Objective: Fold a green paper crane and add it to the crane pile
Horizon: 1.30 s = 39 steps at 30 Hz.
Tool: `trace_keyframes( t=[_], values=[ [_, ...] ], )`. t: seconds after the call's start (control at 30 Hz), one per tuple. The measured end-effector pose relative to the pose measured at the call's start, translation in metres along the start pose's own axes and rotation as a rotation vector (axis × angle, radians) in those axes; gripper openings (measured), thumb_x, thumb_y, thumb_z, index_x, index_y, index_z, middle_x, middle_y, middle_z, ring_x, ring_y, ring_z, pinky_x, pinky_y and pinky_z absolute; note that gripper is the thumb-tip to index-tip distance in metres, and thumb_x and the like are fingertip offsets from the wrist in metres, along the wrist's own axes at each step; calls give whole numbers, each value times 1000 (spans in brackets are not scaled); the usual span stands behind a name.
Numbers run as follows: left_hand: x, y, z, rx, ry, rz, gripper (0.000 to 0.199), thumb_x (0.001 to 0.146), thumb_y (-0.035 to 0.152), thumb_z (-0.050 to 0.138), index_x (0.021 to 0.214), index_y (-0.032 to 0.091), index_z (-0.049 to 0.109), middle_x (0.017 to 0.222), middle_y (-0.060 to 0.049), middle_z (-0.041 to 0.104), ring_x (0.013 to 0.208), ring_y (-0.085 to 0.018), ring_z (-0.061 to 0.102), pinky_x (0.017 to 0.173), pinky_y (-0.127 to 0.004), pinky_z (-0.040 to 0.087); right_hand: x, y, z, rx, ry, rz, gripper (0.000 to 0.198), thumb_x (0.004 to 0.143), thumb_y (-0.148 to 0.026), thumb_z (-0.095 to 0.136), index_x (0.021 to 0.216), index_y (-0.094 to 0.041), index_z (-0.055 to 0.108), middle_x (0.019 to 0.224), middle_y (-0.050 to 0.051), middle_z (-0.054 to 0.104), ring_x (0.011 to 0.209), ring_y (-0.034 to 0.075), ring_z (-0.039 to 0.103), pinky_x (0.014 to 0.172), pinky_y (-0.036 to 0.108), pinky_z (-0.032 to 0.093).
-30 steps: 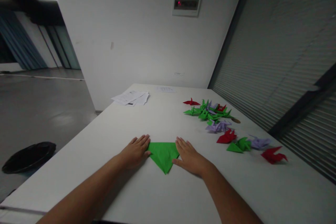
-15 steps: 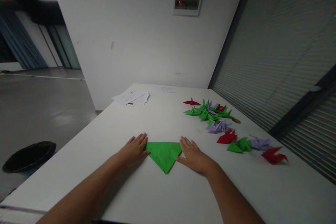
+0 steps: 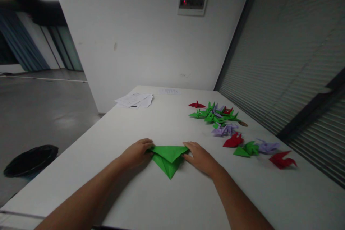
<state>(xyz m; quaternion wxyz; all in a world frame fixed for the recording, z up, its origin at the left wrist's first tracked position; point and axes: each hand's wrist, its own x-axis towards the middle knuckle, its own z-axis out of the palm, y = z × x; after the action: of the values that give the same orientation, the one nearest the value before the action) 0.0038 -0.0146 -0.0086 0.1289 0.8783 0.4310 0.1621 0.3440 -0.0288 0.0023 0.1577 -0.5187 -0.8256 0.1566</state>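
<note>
A green sheet of origami paper (image 3: 169, 153), folded to a triangle, lies on the white table (image 3: 151, 201) with its point toward me. Its upper layer is lifted, and a smaller flap tip hangs above the lower layer. My left hand (image 3: 138, 153) pinches the paper's left corner with curled fingers. At the right corner, my right hand (image 3: 198, 158) grips the paper between thumb and fingers.
Several folded paper cranes in green, purple and red (image 3: 215, 115) lie in a heap at the back right. More trail nearer, ending with a red crane (image 3: 282, 160). Printed sheets (image 3: 134, 99) lie at the back left. A black-lined bin (image 3: 31, 161) stands left of the table.
Both hands have gone from lying flat on the paper's corners to pinching them. The triangle's upper layer has risen, showing the layer beneath.
</note>
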Motion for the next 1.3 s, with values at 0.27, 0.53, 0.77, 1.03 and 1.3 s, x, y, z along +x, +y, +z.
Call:
trace_keyframes(
  t=[0.27,0.53,0.77,1.03,1.3],
  values=[
    [4,4,-8,39,68,-144,26,99,22,46,85,19,68,83,-6,70,79,-20,65,73,-28,45,6,-7,-5,35,73,-23,28,91,-14,57,112,-16,76,109,13,77,104,26,70,95,35,50],
    [3,5,-7,-50,62,-300,22,101,30,45,96,21,65,75,-2,69,69,-18,63,64,-27,39,7,-5,-2,157,130,100,33,86,-15,61,117,-18,72,88,7,75,78,22,69,72,29,47],
    [0,2,-4,-81,49,-325,30,99,25,49,128,22,55,81,-2,72,71,-19,66,64,-27,41,9,-1,-1,166,129,173,32,91,-16,58,121,-16,69,85,6,74,77,20,68,70,28,46],
    [0,25,-8,178,111,-90,22,98,25,53,108,18,72,109,-14,67,104,-28,63,93,-39,49,9,5,0,-99,125,107,22,92,-16,62,110,-13,73,104,14,72,97,24,66,89,34,49],
    [-4,36,9,43,-34,175,64,103,54,49,154,17,41,155,-20,49,143,-33,46,121,-51,36,4,-14,6,45,109,-180,47,99,-35,59,143,-17,58,144,15,61,138,29,50,121,49,37]
  ],
)
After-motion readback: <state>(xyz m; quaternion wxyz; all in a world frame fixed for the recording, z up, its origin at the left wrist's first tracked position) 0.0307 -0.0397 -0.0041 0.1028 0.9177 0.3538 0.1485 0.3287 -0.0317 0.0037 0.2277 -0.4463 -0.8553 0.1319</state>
